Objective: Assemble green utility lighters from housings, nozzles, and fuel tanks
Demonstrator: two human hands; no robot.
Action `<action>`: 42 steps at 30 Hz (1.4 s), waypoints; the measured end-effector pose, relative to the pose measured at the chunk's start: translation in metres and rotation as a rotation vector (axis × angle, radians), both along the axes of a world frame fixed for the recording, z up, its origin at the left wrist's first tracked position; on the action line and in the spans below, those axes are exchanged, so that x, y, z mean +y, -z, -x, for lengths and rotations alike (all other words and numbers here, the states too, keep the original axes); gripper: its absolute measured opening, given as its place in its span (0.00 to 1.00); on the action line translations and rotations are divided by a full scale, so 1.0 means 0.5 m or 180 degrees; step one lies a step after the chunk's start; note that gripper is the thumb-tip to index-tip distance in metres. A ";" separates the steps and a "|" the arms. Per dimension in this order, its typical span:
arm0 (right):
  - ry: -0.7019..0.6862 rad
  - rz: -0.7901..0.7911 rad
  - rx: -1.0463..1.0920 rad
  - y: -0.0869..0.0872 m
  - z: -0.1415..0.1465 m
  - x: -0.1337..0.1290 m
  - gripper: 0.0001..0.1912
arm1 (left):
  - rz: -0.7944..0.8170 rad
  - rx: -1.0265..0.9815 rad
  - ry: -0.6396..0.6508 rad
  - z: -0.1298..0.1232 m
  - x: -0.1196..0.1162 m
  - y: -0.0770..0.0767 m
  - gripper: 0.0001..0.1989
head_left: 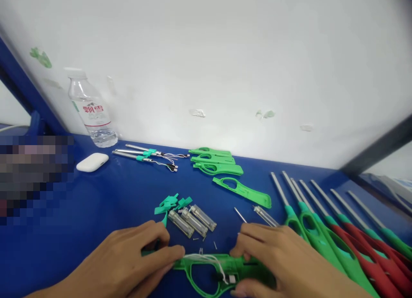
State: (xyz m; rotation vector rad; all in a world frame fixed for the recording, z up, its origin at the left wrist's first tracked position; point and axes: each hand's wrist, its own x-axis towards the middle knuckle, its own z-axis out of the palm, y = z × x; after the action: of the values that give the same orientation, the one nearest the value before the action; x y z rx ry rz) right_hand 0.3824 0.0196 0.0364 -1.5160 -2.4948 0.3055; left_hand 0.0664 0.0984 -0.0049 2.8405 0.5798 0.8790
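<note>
A green lighter half-shell lies open side up at the near edge of the table, with white wires and a small black-and-white part in it. My left hand pinches the shell's front end; what else its fingers cover is hidden. My right hand grips the handle end, thumb below and fingers above. Just beyond the shell lie clear fuel tanks, small screws and teal plastic pieces. Another clear tank and a thin metal rod lie beyond my right hand.
Several assembled green and red lighters lie along the right. Green half-shells and metal tubes with wires lie near the wall. A water bottle and a white case stand at the left.
</note>
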 end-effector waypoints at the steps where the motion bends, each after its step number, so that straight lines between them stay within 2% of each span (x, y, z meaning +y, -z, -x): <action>1: -0.0056 -0.0073 -0.0001 0.002 0.001 0.002 0.18 | 0.0029 0.0035 -0.0012 0.003 0.000 0.004 0.25; 6: -0.0191 -0.0282 0.0008 0.010 0.001 0.004 0.13 | -0.0031 -0.0106 -0.0231 0.020 -0.021 0.031 0.27; 10: -0.0191 -0.0336 -0.0035 0.010 0.004 0.000 0.12 | 0.0018 -0.0074 -0.0520 0.032 -0.035 0.045 0.21; 15: -0.0130 -0.0120 -0.0179 0.005 0.009 0.001 0.12 | -0.0170 0.0010 -0.0456 0.021 -0.029 0.029 0.13; 18: -0.0104 -0.0141 -0.0224 0.001 0.013 0.000 0.13 | -0.0025 -0.0163 -0.0312 0.004 -0.022 0.009 0.10; 22: -0.0074 -0.0265 -0.0221 0.000 0.017 -0.003 0.14 | 0.0255 -0.0357 -0.0184 -0.012 -0.018 -0.014 0.16; 26: -0.0045 -0.0294 -0.0212 0.001 0.017 -0.005 0.15 | 0.0443 -0.0355 -0.0131 -0.020 -0.015 -0.024 0.23; 33: 0.0061 -0.0111 0.0178 -0.001 0.020 -0.005 0.25 | 0.0420 -0.0285 -0.0174 -0.016 -0.013 -0.021 0.22; 39: 0.0035 0.0225 0.0167 0.005 0.017 -0.007 0.16 | 0.0366 -0.0141 -0.0325 -0.013 -0.012 0.000 0.12; 42: 0.0041 0.0262 0.0163 0.010 0.013 -0.008 0.15 | 0.0315 -0.0138 -0.0426 -0.020 -0.015 0.010 0.12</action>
State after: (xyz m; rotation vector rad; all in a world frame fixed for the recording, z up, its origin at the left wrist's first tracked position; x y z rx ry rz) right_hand 0.3759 0.0157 0.0313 -1.5340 -2.4602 0.4441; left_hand 0.0764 0.0911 -0.0097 2.7132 0.7926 0.9034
